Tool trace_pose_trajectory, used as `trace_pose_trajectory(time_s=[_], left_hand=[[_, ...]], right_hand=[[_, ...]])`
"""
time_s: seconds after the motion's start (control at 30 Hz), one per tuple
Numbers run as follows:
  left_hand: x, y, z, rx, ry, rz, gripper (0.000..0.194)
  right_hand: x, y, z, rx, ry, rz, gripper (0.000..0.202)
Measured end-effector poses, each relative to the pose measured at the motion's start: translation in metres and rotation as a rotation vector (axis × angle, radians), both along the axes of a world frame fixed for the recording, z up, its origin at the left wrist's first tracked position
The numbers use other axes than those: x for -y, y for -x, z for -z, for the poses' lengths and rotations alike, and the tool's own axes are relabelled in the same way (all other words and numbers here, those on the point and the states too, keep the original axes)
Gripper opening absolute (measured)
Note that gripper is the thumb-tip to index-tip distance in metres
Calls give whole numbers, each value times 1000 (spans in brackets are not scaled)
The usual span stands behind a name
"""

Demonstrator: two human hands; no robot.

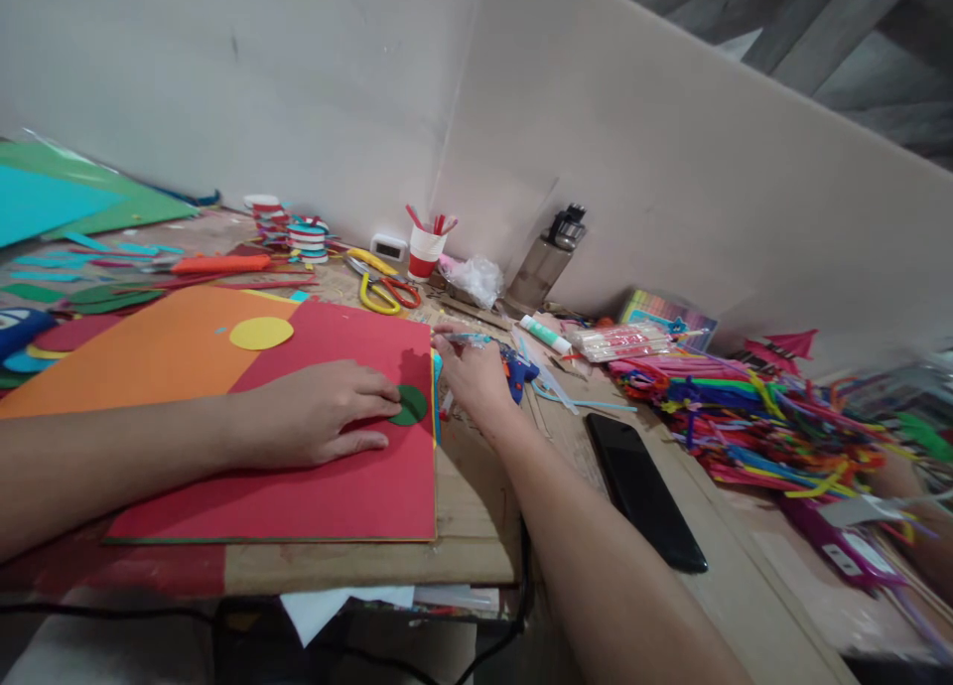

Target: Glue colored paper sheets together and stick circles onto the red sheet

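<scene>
My left hand (317, 412) lies flat, fingers stretched out, on a red paper sheet (357, 506). Its fingertips touch a small dark green paper circle (411, 405). To the left, an orange paper (179, 342) carries a yellow paper oval (260, 334). Just past the red sheet's right edge, my right hand (476, 372) is bent with its fingers drawn together; what they hold, if anything, is hidden. A blue glue gun (519, 370) sits partly hidden behind that hand, and a light-blue piece (471, 339) shows by its fingers.
Yellow-handled pliers (379, 293), a red-and-white cup (426, 250), a bottle (543, 263) and a glue stick (546, 335) line the back. A black phone (644, 491) lies right of my forearm. Colourful pipe cleaners (751, 417) heap farther right. An orange cutter (221, 264) rests at left.
</scene>
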State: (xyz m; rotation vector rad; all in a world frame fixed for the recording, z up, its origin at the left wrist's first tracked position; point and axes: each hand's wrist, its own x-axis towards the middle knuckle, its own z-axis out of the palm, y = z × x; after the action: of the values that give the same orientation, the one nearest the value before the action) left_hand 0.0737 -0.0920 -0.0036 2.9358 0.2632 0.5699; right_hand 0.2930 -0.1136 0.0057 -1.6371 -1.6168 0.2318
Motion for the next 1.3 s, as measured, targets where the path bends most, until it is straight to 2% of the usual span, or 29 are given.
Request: trace_pose_trajectory(time_s=[0.37, 0.53, 0.7, 0.8, 0.9, 1.1, 1.3], left_hand=[[2, 0, -3, -34, -7, 6, 30], [2, 0, -3, -85, -52, -12, 33], [3, -2, -4, -88, -76, -4, 29], [4, -2, -4, -78, -52, -4, 27], [4, -2, -3, -49, -42, 5, 27], [4, -1, 1, -58, -98, -27, 31], [3, -1, 0, -62, -94, -25, 32]], right_hand=[[-1, -1, 3, -4, 5, 3, 18], [-6, -5, 8, -134, -6, -48, 18], [2, 1, -9, -403, 32, -63, 22], [14, 9, -21, -489, 88, -79, 22], [24, 13, -23, -475, 140, -89, 20], [25, 9, -10, -389, 230, -14, 23], [22, 7, -4, -352, 217, -32, 23]])
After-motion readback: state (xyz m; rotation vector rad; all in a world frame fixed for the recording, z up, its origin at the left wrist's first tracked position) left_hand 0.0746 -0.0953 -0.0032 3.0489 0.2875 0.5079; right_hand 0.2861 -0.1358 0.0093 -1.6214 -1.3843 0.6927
